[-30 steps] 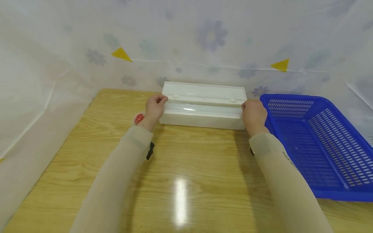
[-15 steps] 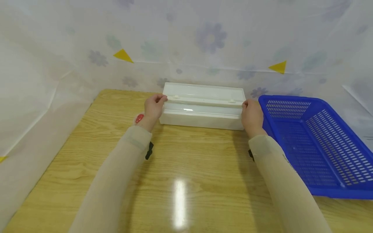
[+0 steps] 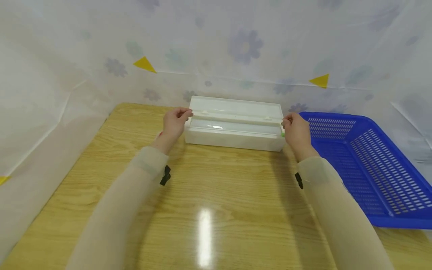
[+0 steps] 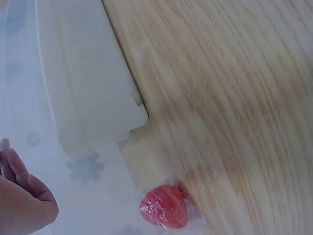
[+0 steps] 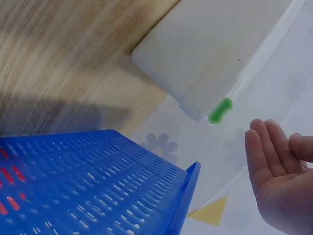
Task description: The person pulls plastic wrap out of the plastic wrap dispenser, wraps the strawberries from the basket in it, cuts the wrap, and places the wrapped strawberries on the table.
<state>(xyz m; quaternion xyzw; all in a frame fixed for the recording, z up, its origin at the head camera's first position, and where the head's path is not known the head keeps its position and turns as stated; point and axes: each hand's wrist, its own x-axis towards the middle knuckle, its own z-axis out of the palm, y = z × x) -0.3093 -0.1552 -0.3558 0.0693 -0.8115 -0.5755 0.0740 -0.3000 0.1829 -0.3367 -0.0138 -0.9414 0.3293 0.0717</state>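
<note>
The white box (image 3: 233,141) sits lengthwise at the back of the bench (image 3: 209,180), close to the flowered sheet (image 3: 219,52). A narrow bar (image 3: 236,118) with two small tabs runs along its top, and a green piece (image 5: 221,110) shows at its right end.

The left hand (image 3: 175,122) is at the box's left end, near the bar, and the right hand (image 3: 298,131) is just beside the right end. In each grip the thumb lies near the fingers. Whether anything thin and clear is pinched between them cannot be told; neither wrist view shows fingers closed on the box itself.

The box looks like stiff, hollow plastic, so it is probably light and may slide on the glossy bench. Its smooth faces could slip under dry fingertips. The narrow bar and tabs look like the weaker parts; the solid ends, low down, seem the better hold, one hand to each, lifting level because it is long.

A red item (image 4: 164,205) in clear wrap lies off the left end. The blue basket (image 3: 398,222) stands on the right, with red (image 5: 18,172) showing through its slots.
</note>
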